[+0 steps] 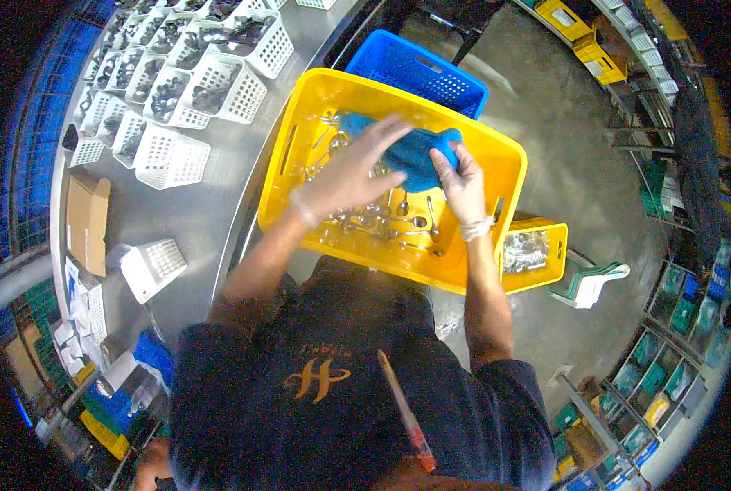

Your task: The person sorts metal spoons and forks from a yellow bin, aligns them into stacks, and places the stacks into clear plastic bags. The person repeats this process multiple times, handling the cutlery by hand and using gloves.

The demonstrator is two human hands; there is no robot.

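Note:
A blue cloth (421, 156) hangs bunched over a large yellow plastic crate (485, 144). My right hand (464, 181) pinches the cloth's right end between thumb and fingers. Blurred by motion, my left hand (359, 172) is spread with thumb and fingers apart, in front of the cloth's left part; whether it touches the fabric is unclear. Below both hands, several loose metal spoons (417, 221) and other cutlery lie on the crate floor. Some of that cutlery is hidden behind my left hand and the cloth.
Left of the crate runs a steel table (200, 178) bearing rows of white perforated baskets (221, 92) with cutlery, and a cardboard box (87, 224). A blue crate (417, 73) stands beyond the yellow one. At right are a smaller yellow bin (534, 258) and shelving (660, 362).

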